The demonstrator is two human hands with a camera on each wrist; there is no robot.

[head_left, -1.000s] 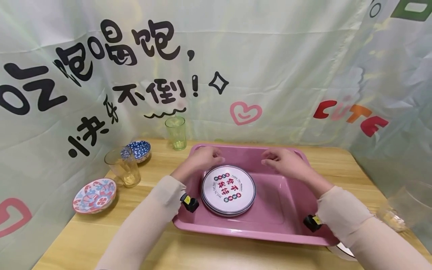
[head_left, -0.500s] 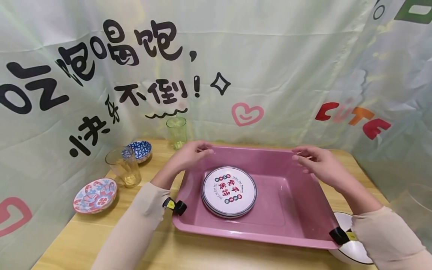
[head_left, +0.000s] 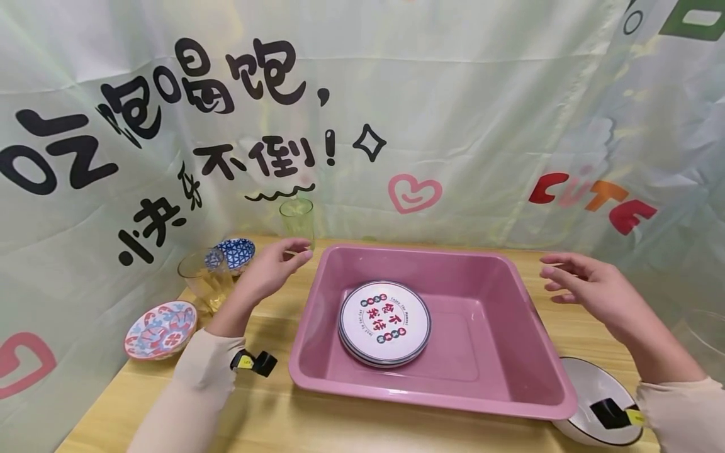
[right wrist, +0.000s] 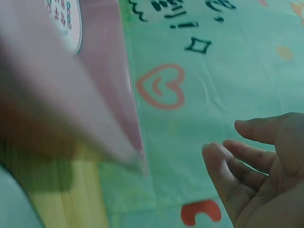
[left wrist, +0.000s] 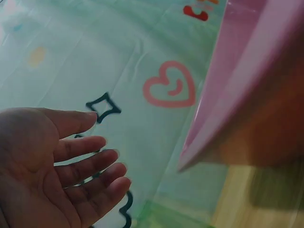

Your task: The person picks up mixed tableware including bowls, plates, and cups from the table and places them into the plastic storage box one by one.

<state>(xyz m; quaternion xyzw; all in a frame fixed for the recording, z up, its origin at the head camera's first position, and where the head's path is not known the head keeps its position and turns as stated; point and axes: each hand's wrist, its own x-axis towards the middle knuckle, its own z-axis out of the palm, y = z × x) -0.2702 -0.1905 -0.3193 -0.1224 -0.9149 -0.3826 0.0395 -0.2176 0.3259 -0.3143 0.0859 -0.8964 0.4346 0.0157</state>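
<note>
A pink plastic tub [head_left: 512, 352] sits on the wooden table and holds a stack of round white plates [head_left: 384, 321] with printed lettering. My left hand [head_left: 272, 267] hovers just outside the tub's far left corner, fingers relaxed and empty, with a green glass [head_left: 296, 217] behind it. My right hand [head_left: 583, 286] floats beyond the tub's far right corner, also open and empty. In the left wrist view the left hand [left wrist: 61, 166] shows spread fingers beside the tub's pink wall [left wrist: 237, 90]. The right wrist view shows the right hand [right wrist: 256, 175] open next to the pink wall [right wrist: 85, 114].
A clear glass [head_left: 199, 280], a blue patterned bowl [head_left: 233, 251] and a red-and-blue patterned dish [head_left: 160, 328] stand at the left. A white bowl [head_left: 589, 402] lies by the tub's near right corner. A printed curtain [head_left: 453, 126] closes the back and sides.
Both hands have drawn apart from over the plates, past the tub's far rim, to outside its two far corners. The plates stay in the tub.
</note>
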